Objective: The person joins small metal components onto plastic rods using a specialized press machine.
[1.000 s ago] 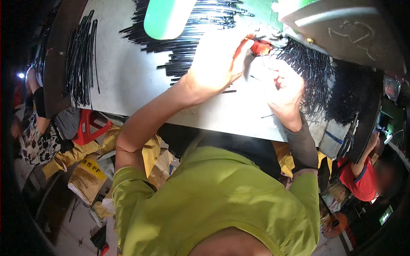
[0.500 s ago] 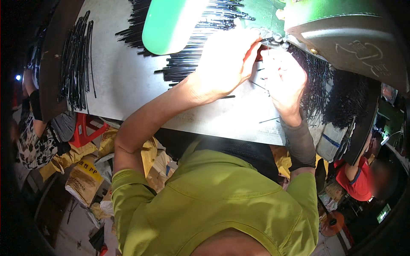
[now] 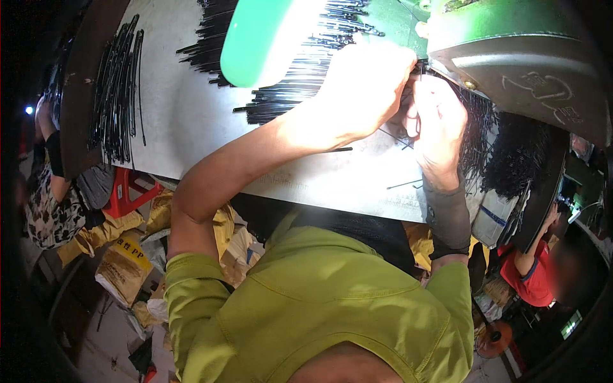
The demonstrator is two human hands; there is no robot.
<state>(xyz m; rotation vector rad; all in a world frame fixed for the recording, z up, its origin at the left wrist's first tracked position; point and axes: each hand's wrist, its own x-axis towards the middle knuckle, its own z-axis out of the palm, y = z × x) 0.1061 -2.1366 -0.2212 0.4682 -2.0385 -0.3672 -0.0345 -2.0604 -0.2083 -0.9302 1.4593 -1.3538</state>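
Observation:
My left hand [image 3: 367, 92] reaches across the table to the machine, washed out by the lamp. Its fingers are pinched together on a thin black strip [image 3: 421, 64], only a short end of which shows at the fingertips. Close beside it, my right hand [image 3: 440, 118] is closed with curled fingers just below the machine head [image 3: 511, 70], which is green and grey. Whatever the right fingers grip is hidden. Loose dark strips [image 3: 397, 138] lie under and between the hands. A layered pile of black strips [image 3: 274, 105] spreads left of my left hand.
A green rounded panel [image 3: 255, 45] overhangs the pile. Another bundle of black strips [image 3: 116, 92] lies at the table's left. Dark tangled strips [image 3: 520, 150] heap at the right. A red stool [image 3: 128, 195] and sacks [image 3: 124, 271] are on the floor. Other people sit at both sides.
Both hands have shifted slightly right, the left one closer to the machine head. The black strip at the left fingertips moved with it and now shows less.

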